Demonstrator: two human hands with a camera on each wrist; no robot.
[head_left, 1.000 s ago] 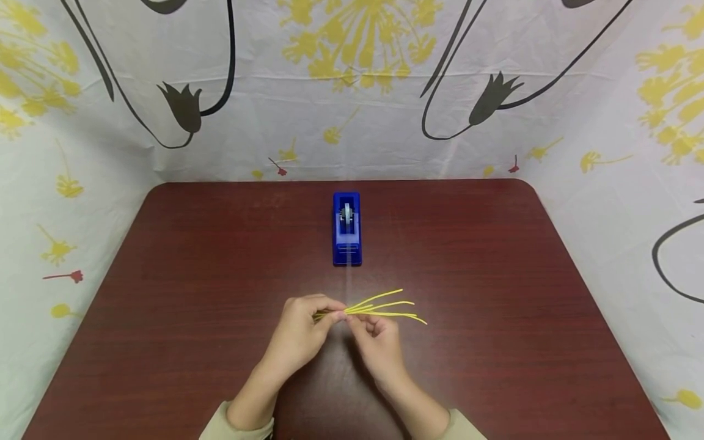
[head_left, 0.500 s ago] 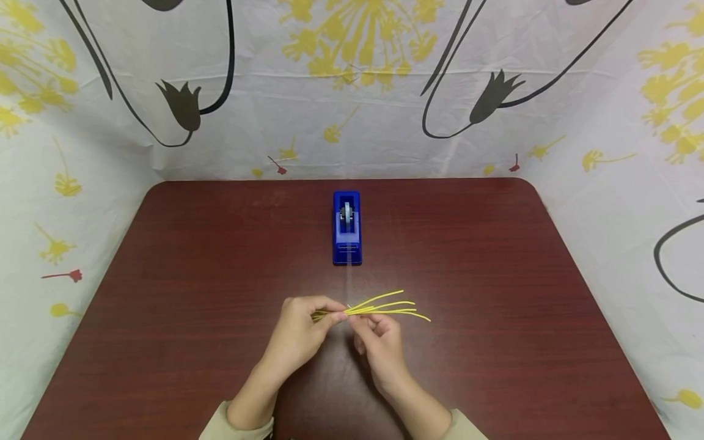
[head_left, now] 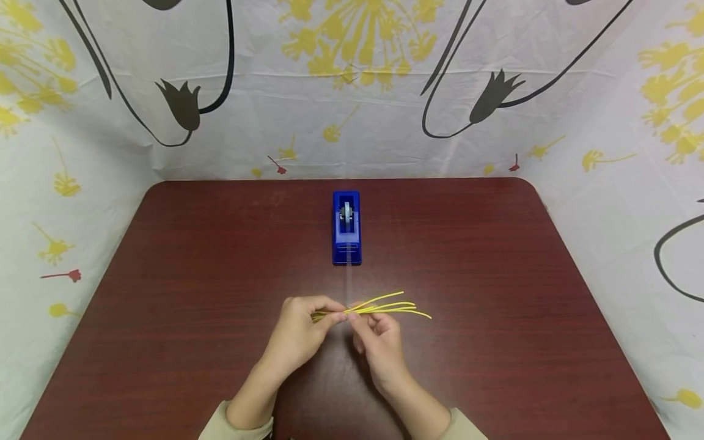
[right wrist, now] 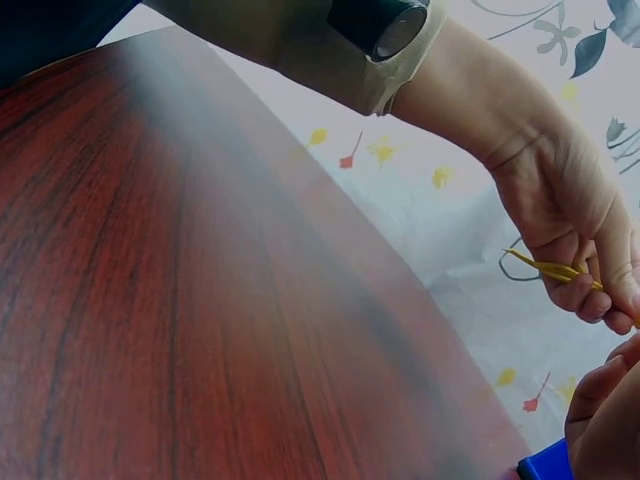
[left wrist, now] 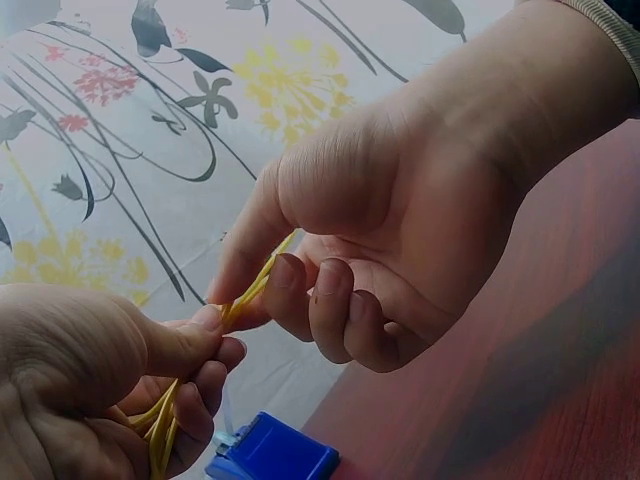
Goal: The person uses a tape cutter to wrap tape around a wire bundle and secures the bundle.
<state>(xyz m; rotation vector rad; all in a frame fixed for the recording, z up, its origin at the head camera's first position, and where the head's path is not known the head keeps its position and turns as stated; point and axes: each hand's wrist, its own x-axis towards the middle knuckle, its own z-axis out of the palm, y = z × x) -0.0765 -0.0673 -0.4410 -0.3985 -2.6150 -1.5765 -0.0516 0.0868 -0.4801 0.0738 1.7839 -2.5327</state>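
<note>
A bundle of several thin yellow wires (head_left: 365, 309) runs between both hands above the table, its loose ends fanning out to the right. My left hand (head_left: 299, 321) pinches the bundle between thumb and index finger, the other fingers curled in the left wrist view. Right beside those fingertips, the thumb and fingers of my right hand (head_left: 378, 342) pinch the wires where a strip of clear tape (head_left: 349, 284) meets them. That strip stretches from the blue tape dispenser (head_left: 346, 249) to the bundle. The tape's end is hidden by the fingers.
The dispenser stands on the dark red-brown table (head_left: 467, 256), near the middle of its far side. Around the table hangs a white curtain (head_left: 385, 146) with yellow and grey flower prints. A dark watch (right wrist: 385, 25) shows on the left wrist.
The right thumb and fingers have shifted slightly right along the wires, and the free wire ends have moved a little. The left hand and the dispenser stay in place.
</note>
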